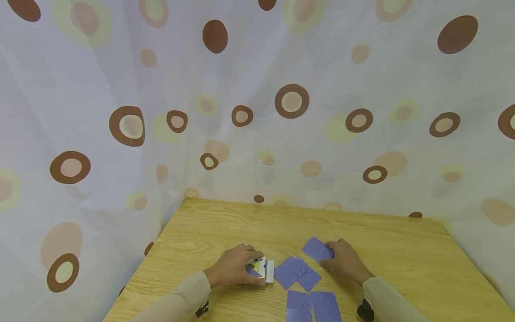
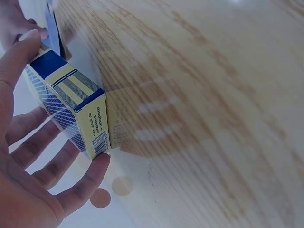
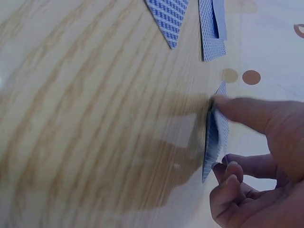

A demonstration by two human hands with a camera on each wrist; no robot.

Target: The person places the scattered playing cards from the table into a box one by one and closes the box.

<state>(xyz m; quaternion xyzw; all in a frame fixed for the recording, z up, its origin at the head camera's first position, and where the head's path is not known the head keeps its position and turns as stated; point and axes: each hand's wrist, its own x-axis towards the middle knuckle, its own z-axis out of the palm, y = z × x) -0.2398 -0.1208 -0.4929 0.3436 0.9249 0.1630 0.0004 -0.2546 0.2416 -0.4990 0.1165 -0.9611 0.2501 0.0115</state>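
Your left grip (image 1: 232, 267) holds the card box (image 2: 73, 99) just left of 2 overlapping blue cards (image 1: 290, 272) on the worktop (image 1: 193, 232). Your right grip (image 1: 344, 260) pinches another blue card (image 1: 315, 249) beyond them.

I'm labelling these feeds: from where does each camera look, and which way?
Head: on the head, facing forward and down: table, patterned backdrop, blue cards; left hand, right hand and sleeves show.
Left wrist: on that wrist, facing the box; left hand shows, right hand partly beyond.
Right wrist: on that wrist, facing the held card; right hand shows.
Shared: head and left wrist both show the box.
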